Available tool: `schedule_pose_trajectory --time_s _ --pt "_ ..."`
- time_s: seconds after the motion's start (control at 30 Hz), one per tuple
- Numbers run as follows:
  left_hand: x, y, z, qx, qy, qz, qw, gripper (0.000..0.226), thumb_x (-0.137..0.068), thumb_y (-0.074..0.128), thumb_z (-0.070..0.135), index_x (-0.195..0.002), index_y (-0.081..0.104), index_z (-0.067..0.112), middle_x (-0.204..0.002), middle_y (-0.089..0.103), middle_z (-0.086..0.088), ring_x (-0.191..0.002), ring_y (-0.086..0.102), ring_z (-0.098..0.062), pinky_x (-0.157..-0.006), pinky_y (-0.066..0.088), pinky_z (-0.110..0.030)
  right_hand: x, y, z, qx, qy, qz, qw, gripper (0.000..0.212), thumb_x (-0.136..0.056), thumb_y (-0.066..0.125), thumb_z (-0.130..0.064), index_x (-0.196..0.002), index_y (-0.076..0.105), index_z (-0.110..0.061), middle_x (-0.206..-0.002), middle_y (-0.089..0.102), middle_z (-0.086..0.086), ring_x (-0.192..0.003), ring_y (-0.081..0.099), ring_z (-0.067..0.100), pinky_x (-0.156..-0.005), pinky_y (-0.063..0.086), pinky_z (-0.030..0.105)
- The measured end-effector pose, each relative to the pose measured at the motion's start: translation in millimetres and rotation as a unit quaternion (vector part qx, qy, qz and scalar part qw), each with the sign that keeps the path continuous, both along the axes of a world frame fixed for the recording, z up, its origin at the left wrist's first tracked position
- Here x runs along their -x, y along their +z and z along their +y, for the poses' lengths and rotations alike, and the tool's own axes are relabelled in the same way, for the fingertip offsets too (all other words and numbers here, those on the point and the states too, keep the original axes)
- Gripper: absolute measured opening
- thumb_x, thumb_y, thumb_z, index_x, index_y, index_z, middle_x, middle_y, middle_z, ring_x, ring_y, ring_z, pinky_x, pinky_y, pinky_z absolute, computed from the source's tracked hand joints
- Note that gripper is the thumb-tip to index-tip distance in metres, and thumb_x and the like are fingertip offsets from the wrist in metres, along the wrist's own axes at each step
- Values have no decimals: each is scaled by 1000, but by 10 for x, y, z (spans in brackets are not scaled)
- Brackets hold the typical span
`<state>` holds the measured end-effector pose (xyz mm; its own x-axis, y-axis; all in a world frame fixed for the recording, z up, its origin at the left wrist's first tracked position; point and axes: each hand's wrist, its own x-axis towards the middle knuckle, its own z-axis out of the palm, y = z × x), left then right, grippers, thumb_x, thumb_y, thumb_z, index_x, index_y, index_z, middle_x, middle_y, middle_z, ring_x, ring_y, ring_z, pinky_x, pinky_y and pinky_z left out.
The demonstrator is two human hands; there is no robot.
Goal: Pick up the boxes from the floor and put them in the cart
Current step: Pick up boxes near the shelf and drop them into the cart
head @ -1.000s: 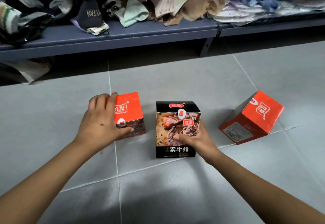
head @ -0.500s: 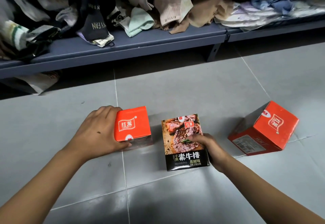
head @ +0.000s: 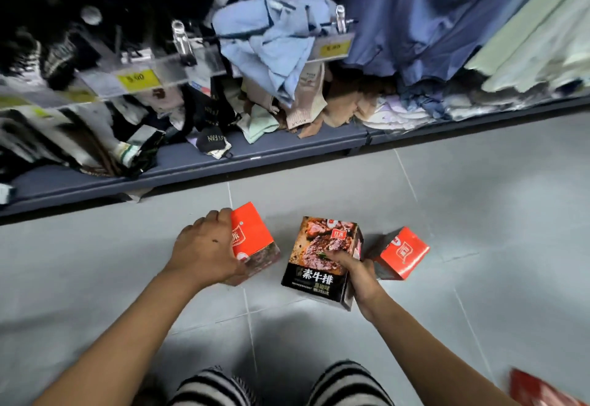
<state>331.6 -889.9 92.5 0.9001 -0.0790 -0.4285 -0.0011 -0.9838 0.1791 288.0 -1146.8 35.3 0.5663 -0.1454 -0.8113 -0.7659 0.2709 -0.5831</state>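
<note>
Two-handed pickup beside a sock shelf (head: 271,147).
The left hand (head: 207,246) wraps an orange box (head: 253,235) and the right hand (head: 359,274) clasps a steak-print box (head: 316,257), both low over the tiled floor (head: 479,214); a third box (head: 403,252) lies tilted just beside the right hand. The step looks like the lift; next comes carrying them to the cart, not in view. The shelf lines the floor's far edge.

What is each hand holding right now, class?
Left hand: grips the orange box.
Right hand: grips the steak-picture box.
</note>
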Motion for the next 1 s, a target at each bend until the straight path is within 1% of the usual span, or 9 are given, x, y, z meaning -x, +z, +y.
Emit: schedule_pose_trajectory --time_s 0.1,0.2,0.3,0.43,0.53,0.67,0.77,0.9,1.0 --pt "94 1005 53 12 32 0 999 94 -54 77 50 -132 33 20 -118 51 1 -107 53 -20 -90 43 -32 131 840 112 -22 12 -4 1000 46 -76 76 -6 -116 55 0 -96 74 17 -79 73 30 -57 58 33" --pt "290 1979 109 25 60 -18 998 93 -55 79 48 -132 35 20 -120 52 -1 -109 53 -21 -90 43 -33 268 1678 199 -46 38 -16 998 55 -65 80 -13 -116 63 -2 -101 74 16 -91 72 34 -74 60 41" --pt "564 2908 179 30 87 -20 996 91 -55 81 46 -130 37 19 -117 53 -1 -108 53 -22 -90 43 -33 449 2464 263 -56 64 -5 996 72 -52 85 -25 -117 61 -6 -104 73 16 -93 71 34 -82 58 48" --pt "1018 4025 345 39 140 -16 989 84 -51 79 46 -120 40 21 -104 53 2 -98 55 -21 -80 45 -32 731 3044 255 -39 112 34 992 99 -39 93 -45 -123 52 -12 -109 72 14 -94 71 34 -83 56 58" --pt "1357 4733 482 20 172 -10 985 86 -49 77 48 -121 40 21 -100 52 3 -92 56 -20 -77 45 -31 870 3238 267 -56 162 38 985 106 -37 92 -56 -125 49 -16 -109 71 12 -93 71 38 -79 56 60" --pt "1846 5395 692 -10 212 -32 977 94 -50 75 51 -129 36 20 -109 54 2 -98 58 -22 -83 48 -35 996 4046 546 -53 207 28 976 104 -32 93 -46 -120 55 -7 -102 73 16 -88 73 32 -75 60 46" --pt "2253 5693 896 -25 256 -53 965 91 -52 75 52 -129 36 22 -105 55 4 -96 57 -22 -79 47 -33 1043 4279 799 -53 260 4 964 100 -32 92 -44 -118 58 -5 -100 73 16 -76 74 26 -56 58 32" --pt "2858 5892 1198 16 334 -83 939 90 -49 78 48 -128 40 28 -98 57 7 -87 58 -17 -78 51 -33 1147 4507 1253 -48 306 -11 951 103 -27 93 -35 -118 58 -2 -94 74 19 -75 74 30 -59 58 35" --pt "3368 5915 1447 5 378 -106 920 84 -45 74 51 -119 45 24 -98 61 3 -85 59 -18 -75 53 -33 1296 4761 1631 -54 331 -34 941 88 -45 89 -27 -120 54 3 -94 73 22 -72 74 31 -53 56 33"
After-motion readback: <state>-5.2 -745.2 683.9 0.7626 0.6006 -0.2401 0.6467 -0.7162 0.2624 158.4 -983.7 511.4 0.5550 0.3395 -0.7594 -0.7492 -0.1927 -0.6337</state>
